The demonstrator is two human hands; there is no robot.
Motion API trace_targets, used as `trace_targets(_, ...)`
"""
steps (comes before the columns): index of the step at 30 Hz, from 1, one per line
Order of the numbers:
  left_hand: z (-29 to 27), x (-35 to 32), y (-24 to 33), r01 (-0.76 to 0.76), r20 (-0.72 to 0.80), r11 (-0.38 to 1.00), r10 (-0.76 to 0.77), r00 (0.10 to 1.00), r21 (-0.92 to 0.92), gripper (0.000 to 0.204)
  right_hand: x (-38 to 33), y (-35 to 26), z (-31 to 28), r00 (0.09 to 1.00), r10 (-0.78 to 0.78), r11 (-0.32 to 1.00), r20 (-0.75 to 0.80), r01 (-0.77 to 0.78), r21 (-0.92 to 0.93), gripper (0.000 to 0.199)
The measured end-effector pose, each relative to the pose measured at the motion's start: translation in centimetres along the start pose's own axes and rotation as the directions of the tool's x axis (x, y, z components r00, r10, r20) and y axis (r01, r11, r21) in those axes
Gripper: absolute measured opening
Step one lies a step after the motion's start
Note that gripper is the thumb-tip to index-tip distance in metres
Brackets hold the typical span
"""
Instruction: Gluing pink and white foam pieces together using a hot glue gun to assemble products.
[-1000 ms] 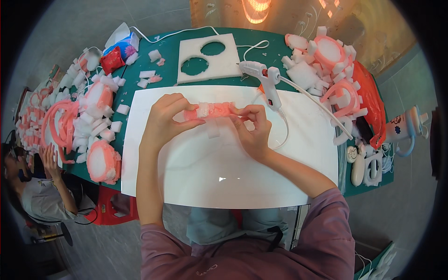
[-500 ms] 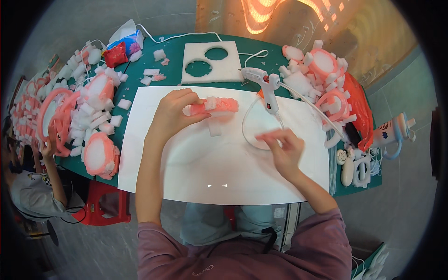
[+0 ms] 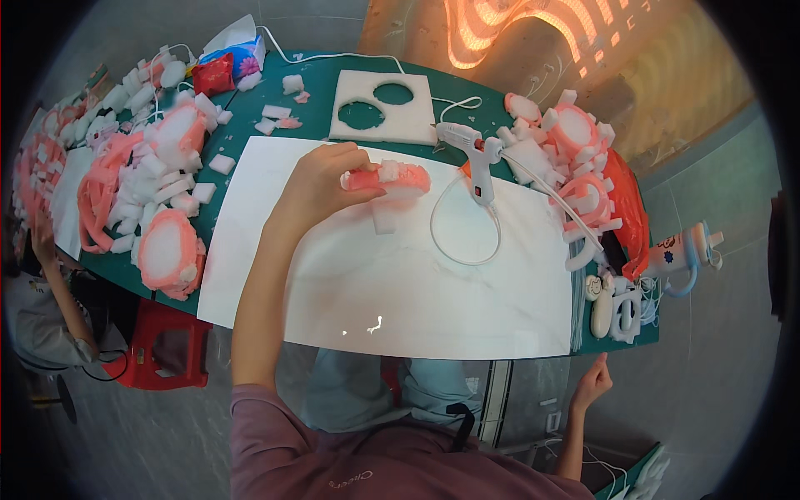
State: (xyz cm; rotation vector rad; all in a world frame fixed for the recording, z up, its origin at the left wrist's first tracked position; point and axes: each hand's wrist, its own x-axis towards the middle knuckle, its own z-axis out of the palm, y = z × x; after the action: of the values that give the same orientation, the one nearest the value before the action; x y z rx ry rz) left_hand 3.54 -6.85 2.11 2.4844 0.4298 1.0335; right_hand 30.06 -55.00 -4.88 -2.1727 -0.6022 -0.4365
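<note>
My left hand (image 3: pixel 329 185) grips the left end of a pink foam piece (image 3: pixel 404 177) with a small white foam block stuck on it, held above a glossy white sheet (image 3: pixel 417 292). Under it a pale strip shows faintly; whether it is foam or a reflection I cannot tell. My right hand (image 3: pixel 592 386) is past the near right table edge, beside the body, its index finger stretched out and the others partly curled. Nothing shows in it. A white hot glue gun (image 3: pixel 477 158) lies right of the foam piece, its cable looping over the sheet.
Pink and white foam pieces pile up on the left (image 3: pixel 171 242) and right (image 3: pixel 575 129). A white foam board (image 3: pixel 383 125) with two round holes lies at the back. Near the right edge are a red bag (image 3: pixel 629 217) and a tumbler (image 3: pixel 679 254). Another person's arm (image 3: pixel 62 292) is far left.
My right hand has moved from above the sheet to beyond the table's near right edge. My left hand still holds the foam piece. The whole view has shifted slightly.
</note>
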Motion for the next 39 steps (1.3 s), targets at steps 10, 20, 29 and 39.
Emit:
trace_targets(10,0.2,0.2,0.2,-0.018,-0.025,1.0,0.018,1.0,0.0,0.025,-0.3,-5.3,2.1,0.986,-0.069,0.991,-0.151,0.085,0.101,0.029)
trace_targets(20,0.2,0.3,-0.3,-0.048,-0.051,0.999,0.047,0.998,-0.014,0.025,1.3,-20.0,12.6,0.659,-0.648,0.723,0.381,0.374,0.582,0.063)
trace_targets(29,0.5,0.0,0.2,-0.058,-0.078,0.998,0.059,0.995,0.022,0.025,1.1,-26.3,24.2,0.585,-0.742,0.604,0.328,0.371,0.706,0.086)
trace_targets(39,0.1,0.3,0.3,-0.054,-0.069,0.995,0.06,0.996,0.084,0.023,1.4,-26.1,25.0,0.57,-0.738,0.587,0.361,0.277,0.761,0.085)
